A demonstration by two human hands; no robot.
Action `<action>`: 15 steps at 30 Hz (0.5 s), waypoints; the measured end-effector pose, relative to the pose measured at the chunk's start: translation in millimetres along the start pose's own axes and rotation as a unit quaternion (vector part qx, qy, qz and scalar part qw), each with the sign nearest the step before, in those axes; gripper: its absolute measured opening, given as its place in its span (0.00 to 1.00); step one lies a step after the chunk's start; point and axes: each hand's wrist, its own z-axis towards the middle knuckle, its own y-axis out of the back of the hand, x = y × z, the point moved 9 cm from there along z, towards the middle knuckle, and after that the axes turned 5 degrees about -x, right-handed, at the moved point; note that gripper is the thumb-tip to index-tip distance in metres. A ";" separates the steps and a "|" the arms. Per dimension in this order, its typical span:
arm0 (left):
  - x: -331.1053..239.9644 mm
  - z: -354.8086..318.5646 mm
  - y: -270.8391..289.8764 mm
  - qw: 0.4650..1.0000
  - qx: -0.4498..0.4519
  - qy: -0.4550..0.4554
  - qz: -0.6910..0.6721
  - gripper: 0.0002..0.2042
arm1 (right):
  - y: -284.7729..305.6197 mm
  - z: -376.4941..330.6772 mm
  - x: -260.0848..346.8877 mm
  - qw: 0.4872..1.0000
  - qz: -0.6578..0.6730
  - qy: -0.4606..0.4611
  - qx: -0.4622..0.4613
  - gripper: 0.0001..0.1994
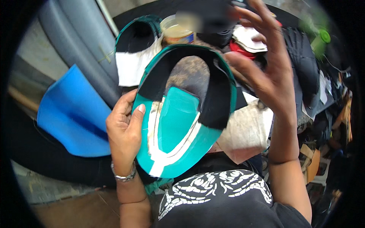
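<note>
My left hand (124, 131) grips the left edge of a teal and black shoe upper (182, 114), held up in front of me with its inner side showing. The piece has a teal tongue-shaped middle, white edging and a black front band. My right hand (266, 64) is raised to the right of the piece with fingers spread and holds nothing; its thumb is close to the black rim. A second, similar teal, black and white shoe upper (135, 53) lies behind, on the work surface.
A glue jar (176, 32) stands behind the held piece. A blue foam sheet (72, 114) leans at the left beside grey rolled material (72, 41). Black cut pieces (304, 64), white scraps and a green item (323, 38) crowd the right. A stained cloth (247, 129) lies under the piece.
</note>
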 end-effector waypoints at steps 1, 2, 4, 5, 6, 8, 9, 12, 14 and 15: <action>23.3 -10.0 9.7 0.997 -0.028 0.034 -0.056 0.14 | 3.8 -17.8 -2.7 0.997 0.002 -0.071 -0.017 0.35; 43.2 -22.0 13.9 0.994 -0.042 0.054 -0.081 0.15 | -4.7 -34.7 -12.9 0.983 0.092 -0.160 -0.016 0.35; 77.2 -55.4 13.9 0.985 -0.101 0.081 -0.116 0.19 | -29.4 -79.1 -18.1 0.935 0.220 -0.278 -0.010 0.30; 87.1 -70.2 9.0 0.981 -0.120 0.078 -0.135 0.22 | -41.6 -98.9 -16.0 0.930 0.206 -0.302 0.028 0.31; 94.0 -83.3 2.7 0.980 -0.134 0.074 -0.126 0.24 | -53.5 -118.2 -13.3 0.924 0.191 -0.323 0.068 0.31; 98.9 -104.6 -11.0 0.980 -0.150 0.066 -0.116 0.31 | -73.5 -148.7 -9.4 0.932 0.072 -0.318 0.160 0.34; 97.3 -113.6 -17.5 0.977 -0.154 0.069 -0.130 0.33 | -76.9 -155.7 -6.4 0.943 0.007 -0.287 0.169 0.38; 82.9 -126.8 -23.4 0.974 -0.142 0.077 -0.157 0.41 | -88.0 -176.9 -16.5 0.923 0.065 -0.339 0.171 0.44; 40.5 -118.3 -2.2 0.990 -0.119 -0.070 0.033 0.36 | -89.7 -182.8 -19.9 0.909 0.126 -0.360 0.171 0.46; 13.4 -114.5 3.0 0.970 -0.090 -0.180 0.136 0.34 | -90.0 -183.9 -20.4 0.903 0.152 -0.364 0.173 0.46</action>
